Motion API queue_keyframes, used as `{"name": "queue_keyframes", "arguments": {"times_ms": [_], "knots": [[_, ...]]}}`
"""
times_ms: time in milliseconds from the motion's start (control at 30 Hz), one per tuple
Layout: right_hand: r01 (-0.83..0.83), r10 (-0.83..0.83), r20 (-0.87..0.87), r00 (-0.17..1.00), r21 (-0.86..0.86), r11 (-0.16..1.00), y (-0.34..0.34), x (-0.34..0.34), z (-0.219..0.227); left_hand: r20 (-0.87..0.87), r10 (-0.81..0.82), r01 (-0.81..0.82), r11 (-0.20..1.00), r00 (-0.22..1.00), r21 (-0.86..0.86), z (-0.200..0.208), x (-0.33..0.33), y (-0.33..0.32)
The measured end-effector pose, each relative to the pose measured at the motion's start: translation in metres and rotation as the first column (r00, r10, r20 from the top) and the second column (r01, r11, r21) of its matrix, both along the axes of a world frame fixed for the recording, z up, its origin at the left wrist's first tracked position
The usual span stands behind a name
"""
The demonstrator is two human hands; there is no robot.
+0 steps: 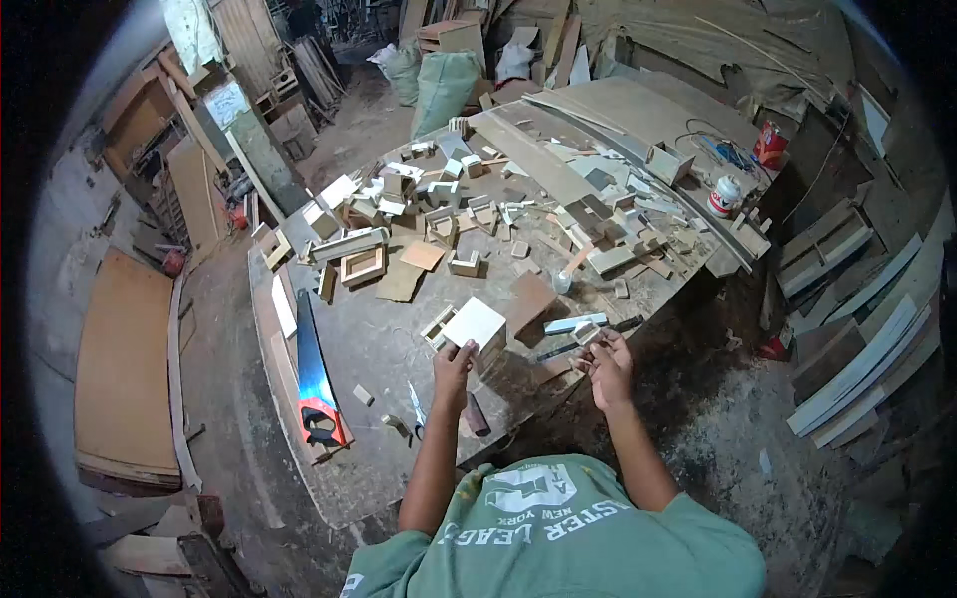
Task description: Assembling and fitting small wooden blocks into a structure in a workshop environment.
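My left hand (455, 369) is closed on a small wooden box (475, 325) with a flat white top, gripping its near edge above the workbench. In my right hand (609, 371) is a small pale wooden piece (586, 333), pinched between the fingers. Just beyond that hand lies a light bluish strip (575, 324), and a brown board (529, 301) rests between the two hands. Scissors (417, 404) lie beside my left forearm, with a dark brown rounded piece (477, 415) on its other side. A handsaw (315, 364) with a red and black handle lies at the left edge.
Wood offcuts and small box frames (364, 264) cover the far part of the workbench (329, 488). A small bottle (562, 283) stands near the middle. A white container (724, 196) and a red can (769, 146) stand far right. Boards (867, 369) lean at the right.
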State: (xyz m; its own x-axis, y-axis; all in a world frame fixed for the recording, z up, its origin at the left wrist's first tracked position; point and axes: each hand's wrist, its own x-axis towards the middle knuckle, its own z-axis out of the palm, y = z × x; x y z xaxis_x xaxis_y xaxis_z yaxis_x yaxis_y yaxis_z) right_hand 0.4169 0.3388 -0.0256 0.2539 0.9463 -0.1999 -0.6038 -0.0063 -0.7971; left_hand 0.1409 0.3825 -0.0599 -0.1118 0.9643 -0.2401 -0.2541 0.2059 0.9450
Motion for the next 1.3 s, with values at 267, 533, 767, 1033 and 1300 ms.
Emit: {"name": "queue_keyframes", "arguments": {"times_ms": [267, 533, 767, 1033, 1300], "knots": [[-0.041, 0.044, -0.024, 0.999, 0.099, 0.994, 0.015, 0.019, 0.019, 0.635, 0.068, -0.046, 0.998, 0.769, -0.051, 0.054, 0.014, -0.006], [-0.093, 0.099, -0.056, 0.994, 0.097, 0.991, 0.015, 0.026, 0.025, 0.868, -0.220, 0.056, 0.974, 0.446, 0.219, 0.062, -0.002, -0.018], [-0.227, 0.249, -0.148, 0.957, 0.150, 0.962, 0.024, 0.023, 0.011, 0.724, -0.153, -0.025, 0.973, 0.673, 0.230, 0.044, -0.004, -0.020], [-0.389, 0.381, 0.100, 0.919, 0.070, 0.919, 0.032, -0.006, -0.017, 0.574, -0.113, 0.008, 0.983, 0.811, 0.182, 0.039, 0.012, -0.021], [-0.472, 0.462, 0.161, 0.872, 0.036, 0.881, 0.031, -0.016, -0.042, 0.527, 0.015, -0.076, 0.993, 0.850, 0.095, -0.027, 0.022, -0.025]]}}
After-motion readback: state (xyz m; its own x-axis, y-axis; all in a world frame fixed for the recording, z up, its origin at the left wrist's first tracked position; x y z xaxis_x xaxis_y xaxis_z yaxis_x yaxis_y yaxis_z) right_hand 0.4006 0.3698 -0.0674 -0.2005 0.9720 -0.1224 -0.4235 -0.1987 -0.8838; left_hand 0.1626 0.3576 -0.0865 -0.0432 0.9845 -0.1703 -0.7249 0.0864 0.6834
